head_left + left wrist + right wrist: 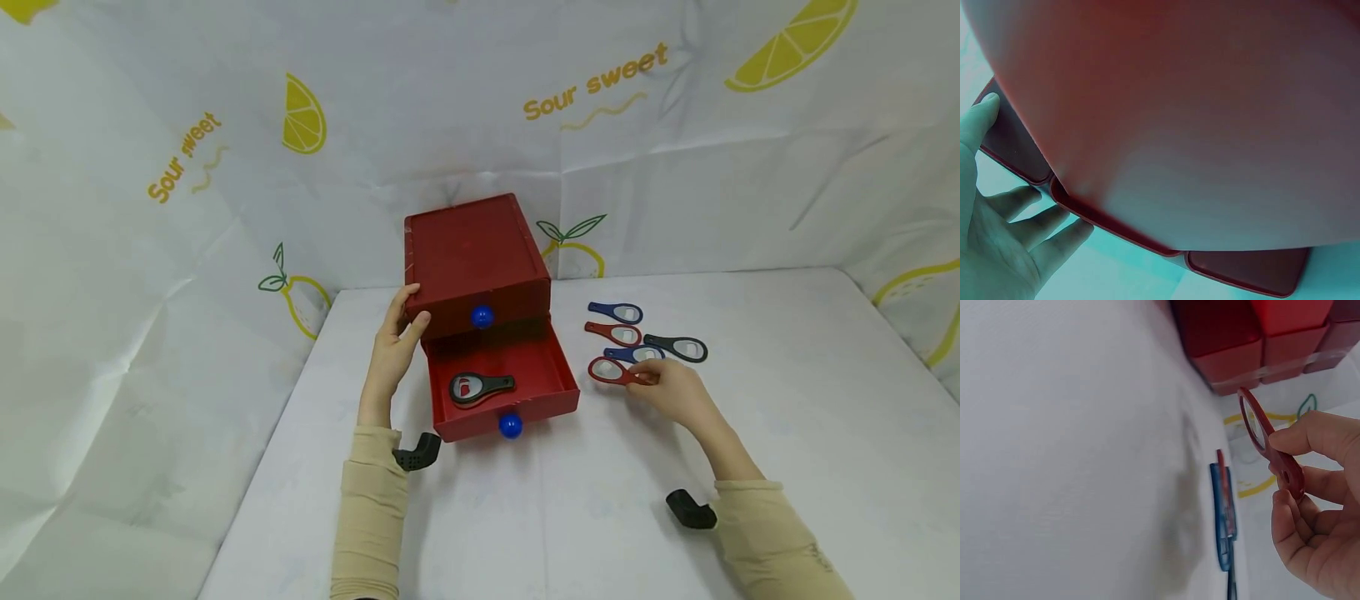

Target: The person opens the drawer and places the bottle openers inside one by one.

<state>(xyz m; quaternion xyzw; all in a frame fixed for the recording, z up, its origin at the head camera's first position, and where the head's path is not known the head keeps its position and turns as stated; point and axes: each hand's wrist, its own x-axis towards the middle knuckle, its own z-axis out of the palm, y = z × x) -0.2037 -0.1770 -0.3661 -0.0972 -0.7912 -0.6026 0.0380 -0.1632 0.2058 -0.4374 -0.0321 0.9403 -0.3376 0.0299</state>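
A red two-drawer box (pixel 472 250) stands before the backdrop, its lower drawer (pixel 465 429) pulled out. Inside that drawer lies a black bottle opener (pixel 487 383). My left hand (pixel 392 354) rests against the box's left front corner, thumb on the front and fairly straight fingers along the side. My right hand (pixel 671 387) pinches the handle of a red bottle opener (pixel 1260 431) between thumb and fingers; the right wrist view shows it raised off the table. Just behind are two blue openers (pixel 615 312), another red opener (pixel 612 333) and a black opener (pixel 678 347).
Blue ball knobs (pixel 511 427) stick out from the drawer fronts. A white cloth (pixel 427 125) printed with lemons rises behind and beside the white table (pixel 600 517). Dark wrist mounts (pixel 692 510) protrude near both sleeves.
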